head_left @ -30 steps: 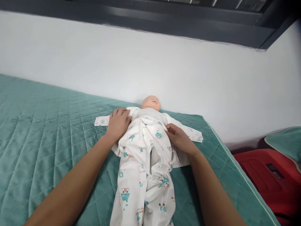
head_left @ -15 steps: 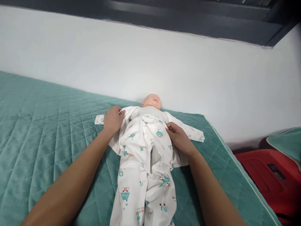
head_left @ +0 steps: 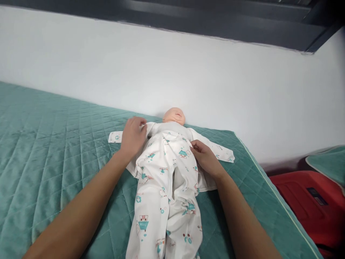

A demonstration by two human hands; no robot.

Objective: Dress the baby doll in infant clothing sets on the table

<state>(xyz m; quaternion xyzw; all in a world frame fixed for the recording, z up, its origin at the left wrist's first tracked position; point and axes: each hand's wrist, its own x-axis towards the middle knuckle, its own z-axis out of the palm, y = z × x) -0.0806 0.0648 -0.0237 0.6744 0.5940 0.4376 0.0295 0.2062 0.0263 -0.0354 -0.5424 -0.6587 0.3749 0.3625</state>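
At the near-right side of the doll's waist, the right hand has thumb and fingertips drawn nearly together, apparently with a pinch of cloth from the edge of the white printed trousers. Opposite it, the left hand is bent over the shoulder of the white long-sleeved baby shirt, its fingers loosely curled; whether they grip the fabric or merely rest near it, I cannot tell.

Both garments are on or over a baby doll, which lies on its back, head toward the wall. The trousers reach high over its belly, with the legs running toward the wearer of the camera and a grey opening between them. Judging by how things lie, the trousers are largely in place and the shirt's sleeves are spread out to either side, but the shirt front is not closed: its panels lie open beside the body, and the pale grey chest shows bare below the neck. Fastening it would seem to be left.

Beneath is a green quilted coverlet; beyond its right edge are a red molded object and a green cloth.
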